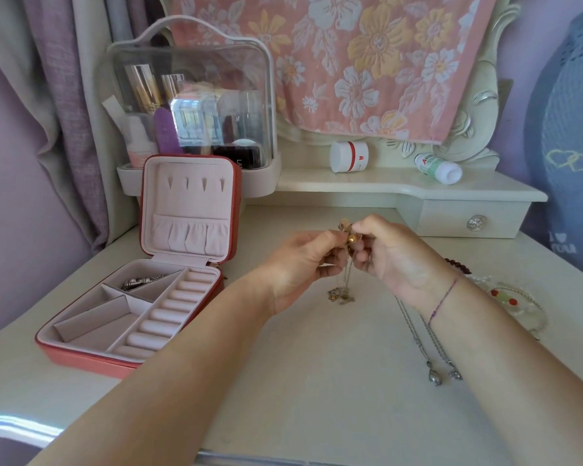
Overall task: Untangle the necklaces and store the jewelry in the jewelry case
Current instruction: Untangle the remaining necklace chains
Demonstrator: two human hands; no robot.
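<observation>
Gold necklaces (pixel 345 245) hang in a knot over the desk (pixel 317 381), pinched by fingers (pixel 318 238) of the left hand (pixel 300 264) and right hand (pixel 389 255). Untangling looks under way; next one chain should be pulled loose gently, then put in the open jewelry case (pixel 81 351) at 8 o'clock.

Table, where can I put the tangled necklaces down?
Free: the bare table in the middle, between the jewelry case and the silver chains, and the strip in front of the drawer. Crowded: the right side, with the chains and beaded bracelets.
</observation>
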